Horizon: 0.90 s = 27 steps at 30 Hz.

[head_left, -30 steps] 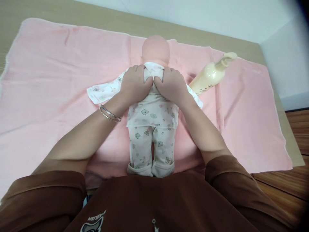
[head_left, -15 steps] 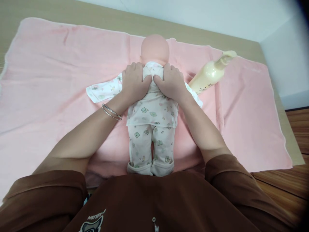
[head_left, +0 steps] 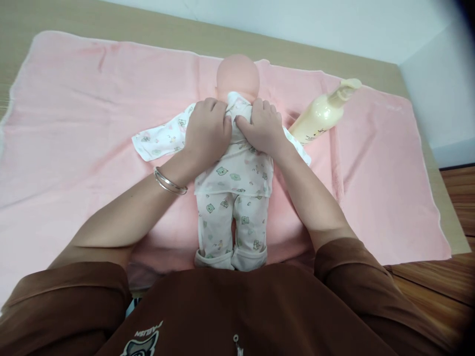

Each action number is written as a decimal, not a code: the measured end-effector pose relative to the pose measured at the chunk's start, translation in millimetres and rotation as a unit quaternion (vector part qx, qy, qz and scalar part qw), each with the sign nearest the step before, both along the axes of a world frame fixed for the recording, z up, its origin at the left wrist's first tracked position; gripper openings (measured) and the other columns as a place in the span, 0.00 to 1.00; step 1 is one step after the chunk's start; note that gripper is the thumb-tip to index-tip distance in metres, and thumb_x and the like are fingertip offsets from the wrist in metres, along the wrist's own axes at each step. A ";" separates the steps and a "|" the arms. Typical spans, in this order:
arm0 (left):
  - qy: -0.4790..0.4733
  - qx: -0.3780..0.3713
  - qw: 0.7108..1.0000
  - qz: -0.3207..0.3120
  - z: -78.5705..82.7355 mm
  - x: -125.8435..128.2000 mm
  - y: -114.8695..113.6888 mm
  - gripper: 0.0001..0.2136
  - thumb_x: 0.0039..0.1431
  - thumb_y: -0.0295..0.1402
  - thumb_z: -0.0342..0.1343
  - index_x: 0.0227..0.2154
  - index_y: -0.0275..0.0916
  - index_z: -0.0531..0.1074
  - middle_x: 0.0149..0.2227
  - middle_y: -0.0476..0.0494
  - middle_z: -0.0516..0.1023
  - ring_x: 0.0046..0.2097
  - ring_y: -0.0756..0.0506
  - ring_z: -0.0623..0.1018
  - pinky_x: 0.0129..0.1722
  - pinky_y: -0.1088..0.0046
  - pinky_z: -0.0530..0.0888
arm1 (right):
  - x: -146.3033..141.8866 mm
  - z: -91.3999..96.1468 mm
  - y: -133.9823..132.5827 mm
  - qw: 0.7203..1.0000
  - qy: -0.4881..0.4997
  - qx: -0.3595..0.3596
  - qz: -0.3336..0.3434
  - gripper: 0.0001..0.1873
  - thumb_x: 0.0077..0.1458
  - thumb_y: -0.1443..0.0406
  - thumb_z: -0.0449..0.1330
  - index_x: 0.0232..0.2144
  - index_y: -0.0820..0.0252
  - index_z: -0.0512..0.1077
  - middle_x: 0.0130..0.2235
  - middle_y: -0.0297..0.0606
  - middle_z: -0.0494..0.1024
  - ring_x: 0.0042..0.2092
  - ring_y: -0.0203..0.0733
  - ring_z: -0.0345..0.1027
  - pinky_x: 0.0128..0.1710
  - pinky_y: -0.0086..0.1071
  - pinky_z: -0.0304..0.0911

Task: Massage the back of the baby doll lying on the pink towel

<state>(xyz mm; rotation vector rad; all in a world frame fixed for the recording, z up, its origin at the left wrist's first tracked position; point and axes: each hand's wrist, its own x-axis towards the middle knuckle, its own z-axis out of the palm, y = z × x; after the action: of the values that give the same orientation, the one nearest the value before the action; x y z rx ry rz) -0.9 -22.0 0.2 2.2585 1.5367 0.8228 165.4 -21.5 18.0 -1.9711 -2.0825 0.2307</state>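
A baby doll (head_left: 237, 76) lies face down, its bald head away from me. It wears a white printed shirt (head_left: 233, 170) and matching trousers (head_left: 250, 222) with turned-up cuffs. My left hand (head_left: 208, 129) is closed at the doll's left-side shoulder, thumb drawn in against the fingers, with the shirt's upper back bunched beside it. On the other shoulder, my right hand (head_left: 265, 126) curls its fingers over the top while its thumb lies across the upper back. Both sleeves spread outward; the left-side sleeve (head_left: 159, 138) shows more fully. My fingertips are hidden.
A pink blanket (head_left: 92, 113) lies under the doll on a wooden table (head_left: 156, 24). To the right, a pale yellow pump bottle (head_left: 321, 116) lies tilted beside the doll's sleeve. A white wall (head_left: 315, 24) stands behind the table.
My left hand has turned and drawn its thumb in from the doll's back. The shirt's collar area now bunches into a peak. My right hand stays nearly still.
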 end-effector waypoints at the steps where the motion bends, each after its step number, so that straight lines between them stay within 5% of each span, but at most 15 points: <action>1: 0.007 0.008 1.000 -0.009 0.9 0.9 -2.8 0.14 0.74 0.39 0.42 0.49 0.42 0.71 0.54 0.31 0.75 0.61 0.29 0.70 0.67 0.40 0.64 | 0.5 0.0 0.6 1.000 -0.002 -0.001 0.000 0.20 0.71 0.53 0.49 0.51 0.65 0.65 0.55 0.52 0.73 0.62 0.62 0.67 0.66 0.61 0.63; 7: -0.022 0.016 1.000 0.003 8.3 1.6 -2.9 0.05 0.70 0.30 0.50 0.39 0.45 0.70 0.50 0.36 0.78 0.58 0.33 0.75 0.63 0.49 0.72 | -3.8 9.4 -8.8 0.999 -0.035 -0.009 0.001 0.26 0.75 0.51 0.44 0.54 0.68 0.66 0.57 0.55 0.72 0.63 0.62 0.67 0.67 0.60 0.63; 12: -0.027 -0.079 0.995 0.051 15.6 -1.1 13.1 0.17 0.70 0.26 0.50 0.25 0.44 0.55 0.33 0.42 0.75 0.43 0.37 0.79 0.49 0.56 0.75 | -19.7 20.3 -39.0 0.995 -0.098 0.017 0.033 0.29 0.76 0.57 0.40 0.60 0.78 0.66 0.58 0.64 0.72 0.64 0.65 0.67 0.68 0.54 0.65; 16: -0.040 -0.031 0.998 0.027 1.1 -6.3 22.4 0.13 0.74 0.38 0.49 0.30 0.46 0.63 0.39 0.39 0.78 0.52 0.33 0.78 0.56 0.52 0.72 | -21.4 14.2 -45.4 0.995 -0.049 0.044 0.073 0.26 0.74 0.64 0.42 0.64 0.73 0.65 0.64 0.61 0.70 0.73 0.67 0.59 0.74 0.62 0.59; 19: -0.028 -0.008 1.000 0.001 -7.0 -8.9 16.1 0.17 0.75 0.50 0.45 0.39 0.46 0.71 0.46 0.34 0.79 0.57 0.30 0.75 0.62 0.46 0.69 | -11.5 7.4 -29.4 0.994 -0.042 0.048 0.086 0.24 0.72 0.67 0.40 0.56 0.67 0.72 0.57 0.54 0.74 0.69 0.63 0.65 0.72 0.63 0.61; 23: -0.002 0.012 1.000 -0.020 1.6 -5.8 -7.6 0.19 0.74 0.43 0.45 0.54 0.36 0.72 0.58 0.26 0.74 0.67 0.26 0.69 0.70 0.44 0.63 | 4.2 4.8 0.7 0.997 -0.060 -0.014 0.044 0.27 0.74 0.68 0.34 0.48 0.68 0.73 0.51 0.52 0.76 0.62 0.58 0.72 0.67 0.55 0.69; 27: -0.010 0.001 1.000 -0.017 17.0 -1.0 -14.9 0.02 0.68 0.31 0.53 0.39 0.43 0.71 0.50 0.33 0.76 0.63 0.27 0.73 0.67 0.47 0.67 | 4.5 7.6 2.8 0.996 -0.082 -0.006 0.039 0.29 0.76 0.65 0.33 0.54 0.76 0.71 0.56 0.59 0.76 0.66 0.58 0.69 0.71 0.54 0.63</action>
<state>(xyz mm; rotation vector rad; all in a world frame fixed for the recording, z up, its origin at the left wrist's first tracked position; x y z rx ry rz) -1.9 -36.8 17.2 2.2645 1.4860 0.8353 169.8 -18.7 25.6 -1.9771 -2.2671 0.1000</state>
